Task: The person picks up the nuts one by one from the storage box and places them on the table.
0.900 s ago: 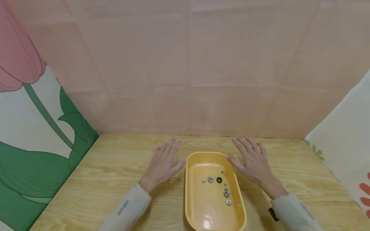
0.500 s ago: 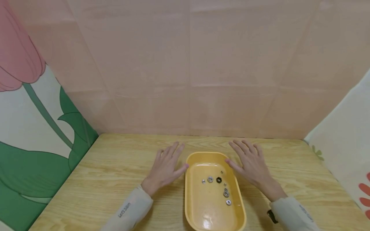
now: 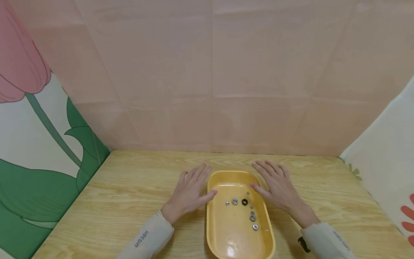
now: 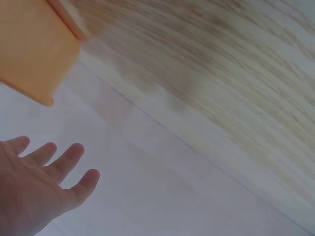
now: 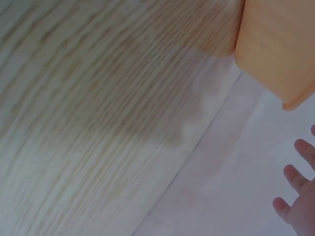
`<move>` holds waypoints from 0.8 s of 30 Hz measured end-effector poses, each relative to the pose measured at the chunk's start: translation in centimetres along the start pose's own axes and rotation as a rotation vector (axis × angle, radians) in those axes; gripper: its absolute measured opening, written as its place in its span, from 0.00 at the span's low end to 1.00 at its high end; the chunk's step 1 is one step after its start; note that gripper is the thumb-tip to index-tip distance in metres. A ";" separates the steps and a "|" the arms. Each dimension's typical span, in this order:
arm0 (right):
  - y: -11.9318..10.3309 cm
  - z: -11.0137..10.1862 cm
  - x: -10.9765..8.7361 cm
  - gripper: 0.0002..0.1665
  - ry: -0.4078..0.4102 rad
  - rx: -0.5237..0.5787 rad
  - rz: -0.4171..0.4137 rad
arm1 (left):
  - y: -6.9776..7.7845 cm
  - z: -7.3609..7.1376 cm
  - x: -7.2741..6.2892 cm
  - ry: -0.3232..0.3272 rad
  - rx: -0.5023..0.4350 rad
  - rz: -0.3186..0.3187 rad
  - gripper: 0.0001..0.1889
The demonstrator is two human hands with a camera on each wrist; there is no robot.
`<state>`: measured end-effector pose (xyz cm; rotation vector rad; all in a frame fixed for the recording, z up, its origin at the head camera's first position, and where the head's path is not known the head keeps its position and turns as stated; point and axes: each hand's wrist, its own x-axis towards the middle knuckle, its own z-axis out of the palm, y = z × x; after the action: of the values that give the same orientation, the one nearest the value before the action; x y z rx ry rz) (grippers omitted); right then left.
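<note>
A yellow plastic tray [image 3: 226, 237] lies lengthwise on the wooden table. Inside it, towards the right, are several metal nuts of different sizes: a black nut [image 3: 244, 202], a silver nut [image 3: 235, 201] beside it, and another silver nut [image 3: 255, 227] nearer the front. My left hand [image 3: 187, 194] is spread at the tray's left side, its thumb overlapping the rim in the head view. On the other side my right hand [image 3: 279, 187] is spread likewise, thumb over the right rim. Both hands hold nothing; their fingers also show apart in the left and right wrist views.
The wooden table [image 3: 129, 194] runs back to a pale pink cloth wall [image 3: 210, 79]. On the left stands a panel with a tulip print [image 3: 22, 54], on the right a white panel with red petals [image 3: 388, 172]. A dark band [image 3: 304, 244] shows at the right sleeve.
Both hands have moved inward and slightly towards the front, so that the thumbs now reach over the tray's rims. The tray and the nuts have stayed in place.
</note>
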<state>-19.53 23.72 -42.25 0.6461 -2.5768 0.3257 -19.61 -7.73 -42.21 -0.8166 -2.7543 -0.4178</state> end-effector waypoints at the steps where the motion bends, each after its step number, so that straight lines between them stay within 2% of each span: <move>1: 0.0 0.0 0.0 0.41 -0.003 0.000 -0.002 | 0.1 0.1 0.0 -0.002 -0.003 0.003 0.40; 10: -0.4 0.1 -0.3 0.39 -0.033 0.018 -0.013 | 1.0 0.3 -0.2 -0.042 -0.022 0.001 0.41; 18: -0.9 0.2 -0.1 0.36 -0.011 0.035 -0.059 | 1.4 0.7 -0.6 -0.068 -0.047 0.006 0.41; 24: -1.2 0.5 -0.2 0.34 -0.024 0.027 -0.060 | 1.8 0.9 -0.7 -0.078 -0.043 0.024 0.40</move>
<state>-18.95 22.56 -42.62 0.7396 -2.5735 0.3351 -18.12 -6.36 -42.92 -0.8934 -2.8131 -0.4506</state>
